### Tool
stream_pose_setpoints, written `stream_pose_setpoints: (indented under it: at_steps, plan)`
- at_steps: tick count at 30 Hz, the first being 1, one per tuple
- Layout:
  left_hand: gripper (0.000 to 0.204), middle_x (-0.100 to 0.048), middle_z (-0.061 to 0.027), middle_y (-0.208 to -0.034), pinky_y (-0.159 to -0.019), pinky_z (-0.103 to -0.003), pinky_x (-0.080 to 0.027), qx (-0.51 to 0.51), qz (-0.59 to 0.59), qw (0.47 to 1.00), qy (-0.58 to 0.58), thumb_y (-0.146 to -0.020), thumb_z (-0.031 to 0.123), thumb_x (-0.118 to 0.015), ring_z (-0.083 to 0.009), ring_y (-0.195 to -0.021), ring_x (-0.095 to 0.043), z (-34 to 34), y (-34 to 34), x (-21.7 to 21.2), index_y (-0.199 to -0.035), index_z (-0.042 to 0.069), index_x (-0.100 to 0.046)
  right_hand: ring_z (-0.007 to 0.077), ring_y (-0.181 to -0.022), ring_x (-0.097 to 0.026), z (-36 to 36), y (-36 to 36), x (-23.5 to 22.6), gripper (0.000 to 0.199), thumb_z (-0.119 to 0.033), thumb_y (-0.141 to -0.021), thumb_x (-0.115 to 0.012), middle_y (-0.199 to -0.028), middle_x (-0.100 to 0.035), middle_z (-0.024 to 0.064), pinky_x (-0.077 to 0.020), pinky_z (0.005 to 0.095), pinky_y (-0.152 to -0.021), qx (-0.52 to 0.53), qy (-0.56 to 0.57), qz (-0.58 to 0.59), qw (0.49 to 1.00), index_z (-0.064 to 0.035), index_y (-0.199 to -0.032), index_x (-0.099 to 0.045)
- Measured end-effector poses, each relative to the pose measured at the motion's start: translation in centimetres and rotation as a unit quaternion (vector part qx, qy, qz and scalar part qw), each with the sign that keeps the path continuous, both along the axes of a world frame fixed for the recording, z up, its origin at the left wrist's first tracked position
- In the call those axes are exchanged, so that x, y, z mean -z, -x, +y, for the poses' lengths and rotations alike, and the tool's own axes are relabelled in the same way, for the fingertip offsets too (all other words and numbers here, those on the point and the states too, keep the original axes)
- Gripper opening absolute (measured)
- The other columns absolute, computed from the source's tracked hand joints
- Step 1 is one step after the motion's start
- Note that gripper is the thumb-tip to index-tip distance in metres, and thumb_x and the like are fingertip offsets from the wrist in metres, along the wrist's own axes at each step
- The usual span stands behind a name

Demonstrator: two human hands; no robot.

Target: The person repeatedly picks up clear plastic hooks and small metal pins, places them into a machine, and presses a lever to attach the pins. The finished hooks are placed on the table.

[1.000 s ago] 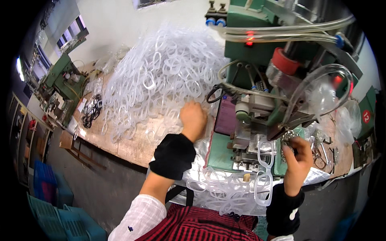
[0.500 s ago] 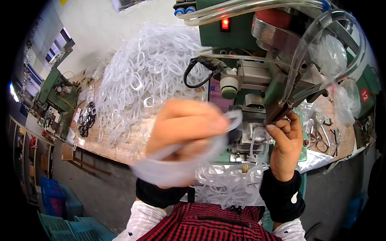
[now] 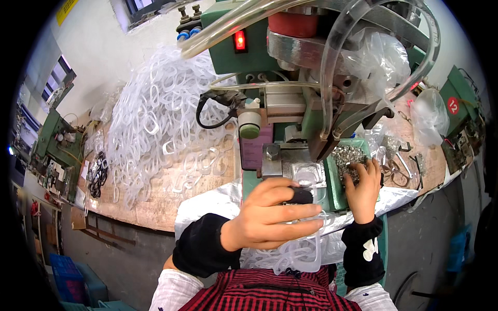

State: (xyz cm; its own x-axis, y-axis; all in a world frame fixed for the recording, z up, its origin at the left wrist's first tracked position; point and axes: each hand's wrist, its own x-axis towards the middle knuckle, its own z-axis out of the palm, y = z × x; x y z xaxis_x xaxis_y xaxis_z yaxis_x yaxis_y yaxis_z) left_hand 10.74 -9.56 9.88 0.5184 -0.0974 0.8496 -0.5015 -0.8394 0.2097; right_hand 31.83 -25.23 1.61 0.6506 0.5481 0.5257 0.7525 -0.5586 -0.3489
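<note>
Two hands are working at the front edge of the green press machine (image 3: 311, 78). The left hand (image 3: 275, 217) is closing loosely over a clear plastic loop (image 3: 301, 249) and touching a black knob (image 3: 300, 195). The right hand (image 3: 363, 189) is resting fingers-down in the tray of small metal parts (image 3: 346, 155); whether it is pinching any cannot be told. A heap of clear loops (image 3: 155, 129) is crowding the bench's left side.

Hands: left hand (image 3: 275, 215) and right hand (image 3: 363, 189) are going bare.
Forearms: wearing black sleeve covers; the right one is showing a white mark.
Shirt: white sleeves.
Front: red-and-black striped cloth.
</note>
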Motion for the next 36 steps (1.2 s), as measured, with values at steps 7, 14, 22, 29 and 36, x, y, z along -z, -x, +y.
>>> stream_pose_setpoints:
  at_steps: [7, 14, 22, 29, 36]
  plan:
    - [0.026, -0.069, -0.0024, -0.112, -0.082, -0.043, -0.053, -0.028, 0.001, 0.999, -0.02, -0.072, 0.014, -0.071, -0.0204, -0.075, -0.053, -0.5, -1.3, 2.1, -0.098, 0.013, -0.075, 0.0367, -0.109, -0.056, 0.4, -2.3, -0.5, 0.013, -0.008, -0.075, -0.074, -0.109, -0.063, 0.018, -0.0428, 0.0424, -0.095, -0.027, -0.098, 0.037, 0.994, -0.0017, -0.085, -0.067]
    - [0.026, -0.066, -0.0037, -0.118, -0.087, -0.045, -0.052, -0.019, 0.019, 0.999, -0.017, -0.077, 0.011, -0.069, -0.0227, -0.081, -0.053, -0.4, -0.6, 2.2, -0.103, 0.011, -0.072, 0.035, -0.103, -0.06, 0.2, -2.8, 0.7, 0.013, -0.008, -0.083, -0.068, -0.107, -0.067, 0.018, -0.045, 0.0398, -0.093, -0.041, -0.094, 0.107, 0.989, 0.0011, -0.091, -0.07]
    - [0.038, -0.063, -0.0136, -0.119, -0.097, -0.043, -0.047, -0.276, -0.063, 0.942, 0.18, -0.078, 0.002, -0.066, -0.028, -0.105, -0.059, -0.4, 3.4, 7.3, -0.115, 0.004, -0.064, 0.0129, -0.087, -0.06, -1.2, -1.7, 2.2, 0.015, -0.007, -0.092, -0.063, -0.095, -0.067, 0.0057, -0.0476, 0.0264, -0.081, -0.042, -0.242, 0.25, 0.936, 0.0022, -0.103, -0.067]
    - [0.045, -0.063, -0.0148, -0.108, -0.079, -0.032, -0.052, -0.292, 0.154, 0.831, 0.448, -0.08, 0.009, -0.075, -0.0242, -0.096, -0.063, 6.6, 2.4, 14.0, -0.12, -0.002, -0.059, 0.0113, -0.087, -0.061, 0.1, 0.4, -1.2, 0.018, -0.005, -0.091, -0.066, -0.097, -0.067, 0.0056, -0.0476, 0.0237, -0.081, -0.104, -0.307, 0.363, 0.874, 0.004, -0.106, -0.067]
    - [0.041, -0.065, -0.0112, -0.102, -0.074, -0.03, -0.053, -0.409, 0.143, 0.83, 0.351, -0.077, 0.012, -0.08, -0.0196, -0.087, -0.066, 6.2, 1.0, 13.4, -0.111, -0.001, -0.061, 0.0124, -0.093, -0.061, 1.1, 1.2, -1.9, 0.021, -0.004, -0.09, -0.065, -0.102, -0.068, 0.0072, -0.0471, 0.0246, -0.084, -0.144, -0.267, 0.356, 0.884, 0.004, -0.11, -0.066]
